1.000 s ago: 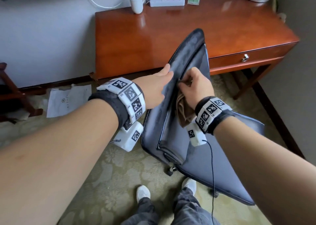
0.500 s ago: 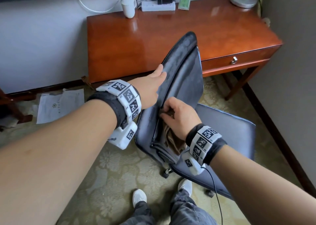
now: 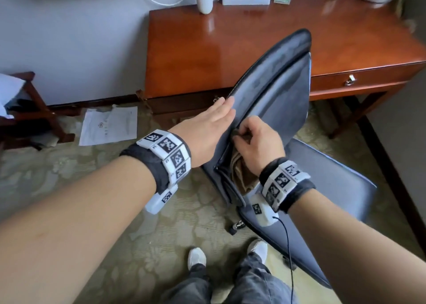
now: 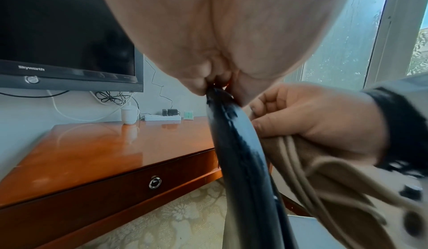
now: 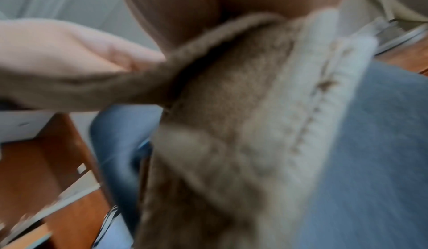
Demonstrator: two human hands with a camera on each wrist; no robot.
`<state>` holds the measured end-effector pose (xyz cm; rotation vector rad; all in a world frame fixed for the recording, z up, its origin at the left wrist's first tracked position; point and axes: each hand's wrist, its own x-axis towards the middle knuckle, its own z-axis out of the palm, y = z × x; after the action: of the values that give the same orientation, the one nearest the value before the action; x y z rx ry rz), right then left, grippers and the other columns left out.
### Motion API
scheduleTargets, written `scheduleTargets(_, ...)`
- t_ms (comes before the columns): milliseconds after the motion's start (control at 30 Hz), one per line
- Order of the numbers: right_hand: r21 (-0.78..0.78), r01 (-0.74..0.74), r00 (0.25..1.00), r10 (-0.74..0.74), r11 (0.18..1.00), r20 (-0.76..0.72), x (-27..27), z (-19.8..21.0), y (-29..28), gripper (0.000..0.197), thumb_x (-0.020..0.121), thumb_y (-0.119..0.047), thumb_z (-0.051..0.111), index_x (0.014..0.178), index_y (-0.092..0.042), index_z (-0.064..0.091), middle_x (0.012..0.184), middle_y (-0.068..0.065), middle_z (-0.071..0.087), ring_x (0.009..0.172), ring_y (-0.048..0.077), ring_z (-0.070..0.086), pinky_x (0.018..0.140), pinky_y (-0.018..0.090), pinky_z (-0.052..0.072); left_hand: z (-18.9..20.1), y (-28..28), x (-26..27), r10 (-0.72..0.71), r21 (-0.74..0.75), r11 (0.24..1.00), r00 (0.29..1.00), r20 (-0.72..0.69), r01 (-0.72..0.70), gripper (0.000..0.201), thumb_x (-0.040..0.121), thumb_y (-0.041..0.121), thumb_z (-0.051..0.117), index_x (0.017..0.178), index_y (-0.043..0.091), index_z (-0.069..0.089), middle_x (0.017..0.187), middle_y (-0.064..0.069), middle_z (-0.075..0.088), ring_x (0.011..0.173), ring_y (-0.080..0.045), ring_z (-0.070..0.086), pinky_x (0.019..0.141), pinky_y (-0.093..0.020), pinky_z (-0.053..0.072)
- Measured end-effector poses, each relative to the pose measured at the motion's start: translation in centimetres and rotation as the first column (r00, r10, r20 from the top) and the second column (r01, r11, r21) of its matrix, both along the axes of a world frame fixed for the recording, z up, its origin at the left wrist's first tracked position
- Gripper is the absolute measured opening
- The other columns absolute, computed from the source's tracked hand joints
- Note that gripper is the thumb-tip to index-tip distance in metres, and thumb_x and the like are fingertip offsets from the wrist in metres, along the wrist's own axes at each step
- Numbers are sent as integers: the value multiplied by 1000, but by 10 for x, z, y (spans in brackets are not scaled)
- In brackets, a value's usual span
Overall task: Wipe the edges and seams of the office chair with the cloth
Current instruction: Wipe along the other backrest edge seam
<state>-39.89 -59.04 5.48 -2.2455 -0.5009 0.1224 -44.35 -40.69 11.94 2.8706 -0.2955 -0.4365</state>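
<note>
Now cloth (image 3: 242, 176) (brown) hangs beneath right hand (image 3: 258, 142), against chair (image 3: 276, 91).

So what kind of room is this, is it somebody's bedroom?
Probably a hotel room or bedroom, not an office: a wooden desk with a drawer, a Skyworth television on the wall above it, and patterned carpet.

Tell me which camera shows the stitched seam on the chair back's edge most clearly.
The left wrist view: the seam runs sharp and close along the chair back's edge. The head view shows that edge from farther off, stitching unreadable. The right wrist view is blurred, mostly cloth.
</note>
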Motion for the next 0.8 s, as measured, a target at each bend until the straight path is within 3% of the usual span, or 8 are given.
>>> scheduleTargets(133, -32, -106, 994, 106, 994, -10, -41, -3, 1, 19, 89, -22, 69, 89, -26, 50, 84, -9, 56, 76, 14, 53, 69, 30, 44, -2, 2, -4, -20, -21, 1000, 1000, 2, 20, 71, 104, -3, 38, 167, 12, 7, 174, 3, -17, 159, -10, -17, 130, -37, 17)
scheduleTargets(267, -72, -10, 999, 14, 997, 48, -14, 5, 2, 17, 91, -22, 67, 90, -23, 51, 84, -9, 55, 76, 17, 53, 70, 34, 46, 6, 1, -5, -29, -48, 998, 1000, -8, 28, 66, 108, 3, 37, 167, 12, 8, 174, 4, -17, 159, -9, -16, 129, -36, 16)
scheduleTargets(400, -52, 132, 991, -130, 990, 44, 6, 11, 8, 12, 93, -20, 65, 90, -21, 53, 85, -6, 61, 78, 19, 55, 69, 28, 37, 9, 8, -3, -67, -73, 995, 998, 1, 67, 63, 110, 10, 40, 167, 13, 12, 175, 5, -15, 159, -8, -15, 129, -28, 8)
scheduleTargets(467, -32, 133, 990, -132, 991, 44, -9, 7, 13, 14, 91, -18, 65, 89, -23, 52, 85, -7, 61, 77, 16, 54, 68, 26, 36, 7, 14, -3, -87, -103, 991, 996, 4, 87, 63, 110, 10, 41, 167, 12, 13, 175, 4, -14, 159, -8, -14, 124, -22, 1)
scheduleTargets(533, -4, 111, 992, -110, 994, 60, -34, -3, 15, 19, 90, -17, 67, 87, -26, 51, 84, -10, 58, 75, 10, 49, 64, 17, 33, 3, 18, -6, -93, -133, 987, 996, 14, 94, 63, 110, 10, 42, 167, 12, 14, 175, 4, -13, 159, -8, -14, 125, -22, 0)
scheduleTargets(633, 23, 83, 992, -85, 996, 91, -58, -13, 11, 17, 90, -16, 69, 89, -23, 54, 85, -11, 58, 76, 5, 48, 67, 6, 34, 0, 20, -11, -91, -161, 983, 996, 15, 92, 63, 110, 12, 43, 167, 14, 15, 174, 6, -12, 158, -5, -14, 122, -19, 1)
scheduleTargets(800, 26, 188, 979, -190, 982, 74, -27, -2, 10, 15, 90, -21, 70, 91, -26, 56, 81, -11, 62, 75, 8, 54, 69, 21, 38, 6, 19, -13, -103, -162, 982, 995, 4, 102, 64, 110, 15, 44, 167, 16, 16, 174, 7, -12, 158, -5, -14, 125, -25, 5)
